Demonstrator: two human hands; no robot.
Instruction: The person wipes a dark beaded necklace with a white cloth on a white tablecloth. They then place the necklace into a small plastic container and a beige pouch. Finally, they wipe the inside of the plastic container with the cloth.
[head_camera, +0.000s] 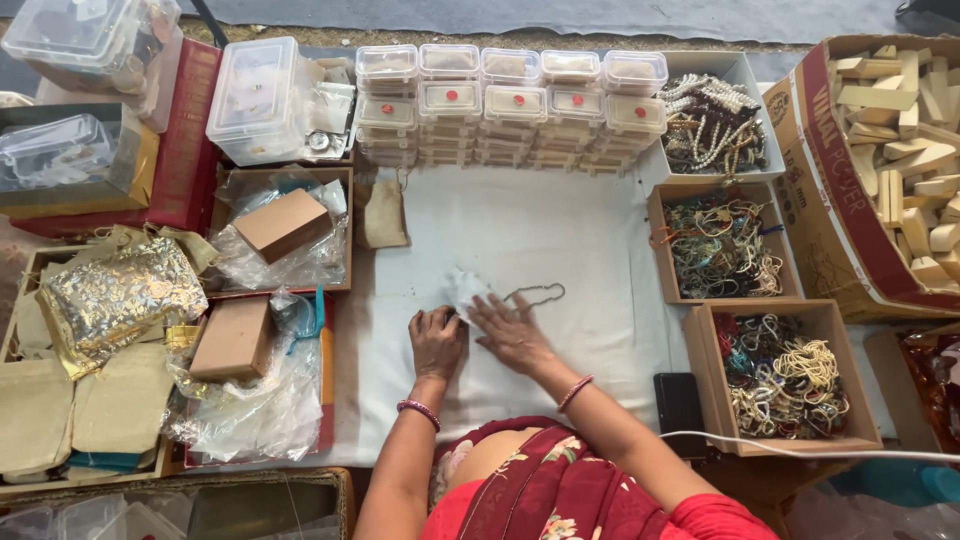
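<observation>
My left hand (437, 342) rests knuckles-up on the white cloth (560, 240), fingers curled at the edge of a small clear plastic pouch (465, 285). My right hand (512, 331) lies flat beside it, fingers spread over the pouch's lower edge. A thin dark bead chain (537, 294) lies looped on the cloth just right of the pouch, touching my right fingertips. Whether either hand pinches the pouch or chain is hard to tell.
Stacked clear lidded boxes (510, 105) line the far side. Cardboard boxes of beaded jewellery (720, 245) (785, 375) stand at right, and a carton of wooden blocks (905, 150) beyond. Brown small boxes (283, 224), gold pouches (115, 295) and plastic wrap crowd the left. A dark phone (680, 400) lies near right.
</observation>
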